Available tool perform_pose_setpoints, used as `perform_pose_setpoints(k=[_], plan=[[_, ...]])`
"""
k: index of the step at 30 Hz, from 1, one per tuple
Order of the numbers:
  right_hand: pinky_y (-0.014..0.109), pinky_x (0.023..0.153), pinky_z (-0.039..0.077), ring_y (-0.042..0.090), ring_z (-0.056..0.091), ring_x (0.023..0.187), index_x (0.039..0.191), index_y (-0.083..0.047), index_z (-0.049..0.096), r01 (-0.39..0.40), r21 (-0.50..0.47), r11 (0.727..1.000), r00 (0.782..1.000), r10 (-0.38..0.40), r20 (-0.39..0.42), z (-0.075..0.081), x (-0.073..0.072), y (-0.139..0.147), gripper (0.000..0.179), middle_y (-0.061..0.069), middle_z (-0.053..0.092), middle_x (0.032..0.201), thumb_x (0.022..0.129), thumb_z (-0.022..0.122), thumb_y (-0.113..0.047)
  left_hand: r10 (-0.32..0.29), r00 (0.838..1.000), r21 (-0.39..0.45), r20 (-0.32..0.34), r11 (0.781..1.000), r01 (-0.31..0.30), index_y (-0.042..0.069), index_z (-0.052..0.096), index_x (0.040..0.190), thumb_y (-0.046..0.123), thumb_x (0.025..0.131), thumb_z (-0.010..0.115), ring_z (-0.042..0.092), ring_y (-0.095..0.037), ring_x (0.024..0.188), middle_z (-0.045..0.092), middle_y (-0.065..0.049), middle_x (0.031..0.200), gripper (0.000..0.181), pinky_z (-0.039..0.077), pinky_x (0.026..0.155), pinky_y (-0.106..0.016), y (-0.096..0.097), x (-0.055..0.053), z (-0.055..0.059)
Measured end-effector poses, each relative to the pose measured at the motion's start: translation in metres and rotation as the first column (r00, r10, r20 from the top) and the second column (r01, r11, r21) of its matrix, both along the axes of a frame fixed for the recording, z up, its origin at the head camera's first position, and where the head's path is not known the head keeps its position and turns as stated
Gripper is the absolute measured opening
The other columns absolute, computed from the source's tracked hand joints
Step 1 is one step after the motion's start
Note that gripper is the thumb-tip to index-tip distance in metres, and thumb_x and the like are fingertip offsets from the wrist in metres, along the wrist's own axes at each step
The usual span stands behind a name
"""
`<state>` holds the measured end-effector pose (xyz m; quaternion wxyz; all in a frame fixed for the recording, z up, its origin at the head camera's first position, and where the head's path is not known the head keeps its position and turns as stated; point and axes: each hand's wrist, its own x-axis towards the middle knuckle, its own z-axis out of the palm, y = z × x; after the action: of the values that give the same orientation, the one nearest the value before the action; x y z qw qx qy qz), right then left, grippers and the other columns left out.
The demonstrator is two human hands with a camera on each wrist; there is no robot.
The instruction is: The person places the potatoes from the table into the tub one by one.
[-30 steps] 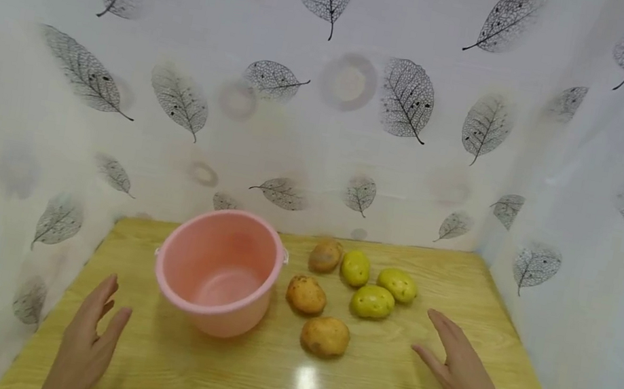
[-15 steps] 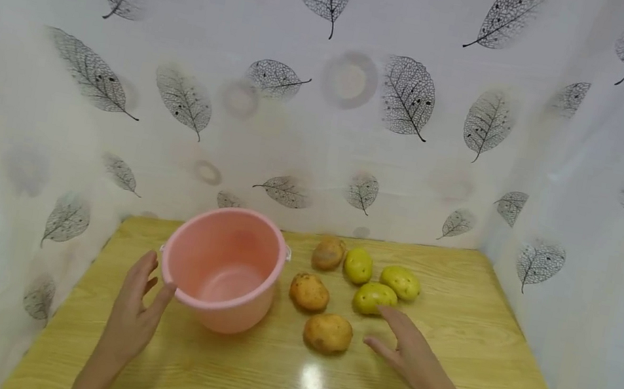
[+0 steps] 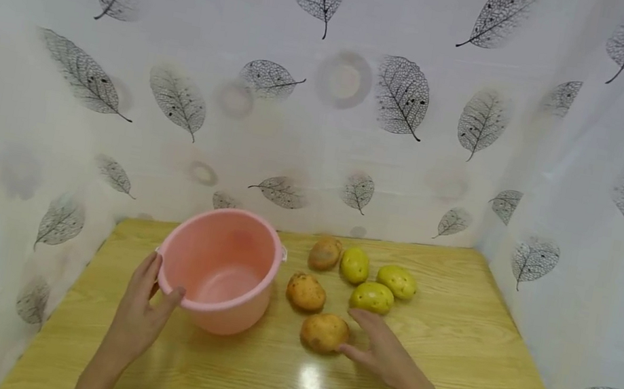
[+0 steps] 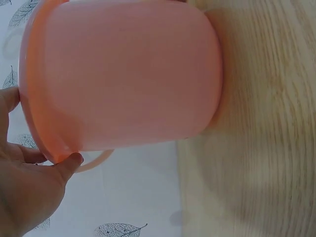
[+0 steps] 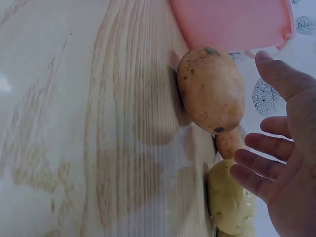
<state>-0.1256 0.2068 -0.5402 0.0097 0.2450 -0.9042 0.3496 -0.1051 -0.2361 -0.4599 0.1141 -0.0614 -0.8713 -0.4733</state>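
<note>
The pink bucket point(image 3: 224, 276) stands upright on the wooden table, its inside bare. My left hand point(image 3: 136, 313) holds the bucket's rim at the near left; in the left wrist view the thumb point(image 4: 71, 163) and fingers lie against the rim. My right hand point(image 3: 386, 358) is beside the nearest brown potato point(image 3: 325, 332), fingers apart and extended. The right wrist view shows a gap between this hand and the potato point(image 5: 211, 90). Two more brown potatoes point(image 3: 306, 292) lie behind it, with three yellow-green potatoes point(image 3: 372, 297) to their right.
The wooden table point(image 3: 230, 387) ends at a leaf-printed curtain point(image 3: 327, 142), which encloses the back and both sides. The bucket has a thin handle point(image 4: 96, 162).
Both hands have moved inward. My left hand has come to the bucket's rim and taken hold of it, while my right hand has moved left to the nearest potato.
</note>
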Motion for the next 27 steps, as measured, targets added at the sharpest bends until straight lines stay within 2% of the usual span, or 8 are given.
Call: perform_pose_setpoints(k=[5,8,13,22,27], plan=[[0.063,0.112,0.04,0.044,0.047,0.138,0.148,0.003,0.051,-0.014,0.013,1.0,0.999,0.013,0.052,0.001,0.001,-0.006,0.078,0.023,0.051,0.149,0.094,0.075,-0.047,-0.005,0.999,0.003,0.034,1.0,0.005,-0.006,0.011,0.162,0.024,0.103,0.067,0.029,-0.051,0.146,0.004,-0.027,0.169,0.087,0.027,0.102,-0.004,-0.001,0.0,-0.001],[0.062,0.112,0.04,0.043,0.046,0.138,0.148,0.003,0.051,-0.033,0.02,0.999,0.998,0.032,0.055,0.0,-0.001,-0.01,0.079,0.022,0.05,0.15,0.093,0.076,-0.048,-0.012,0.999,0.009,0.049,1.0,0.012,-0.004,0.009,0.163,0.024,0.101,0.071,0.03,-0.05,0.146,0.001,-0.024,0.17,0.093,0.027,0.102,-0.003,0.0,0.0,0.0],[0.061,0.113,0.039,0.043,0.047,0.137,0.146,0.004,0.053,-0.049,0.052,0.997,0.998,0.047,0.035,-0.006,-0.008,-0.018,0.078,0.022,0.052,0.148,0.09,0.08,-0.043,-0.023,0.998,0.014,0.058,1.0,0.022,-0.004,0.008,0.163,0.024,0.096,0.077,0.028,-0.051,0.147,-0.001,-0.025,0.17,0.101,0.025,0.103,-0.003,0.0,-0.001,0.001],[0.061,0.114,0.038,0.045,0.047,0.137,0.147,0.005,0.051,-0.053,0.041,0.998,0.995,0.049,0.085,-0.014,-0.013,-0.026,0.079,0.026,0.051,0.148,0.086,0.087,-0.029,-0.021,0.993,-0.005,0.115,1.0,0.022,0.002,0.002,0.165,0.028,0.093,0.08,0.02,-0.048,0.151,-0.006,-0.02,0.171,0.11,0.023,0.102,-0.002,-0.003,-0.001,0.0],[0.06,0.114,0.039,0.044,0.048,0.137,0.149,0.005,0.048,-0.05,0.045,0.998,0.994,0.045,0.099,-0.018,-0.013,-0.026,0.077,0.027,0.05,0.148,0.088,0.085,-0.022,-0.031,0.994,0.014,0.103,0.999,0.03,0.006,0.001,0.166,0.026,0.093,0.081,0.02,-0.047,0.151,-0.004,-0.019,0.171,0.11,0.024,0.103,-0.002,-0.003,-0.001,0.0]])
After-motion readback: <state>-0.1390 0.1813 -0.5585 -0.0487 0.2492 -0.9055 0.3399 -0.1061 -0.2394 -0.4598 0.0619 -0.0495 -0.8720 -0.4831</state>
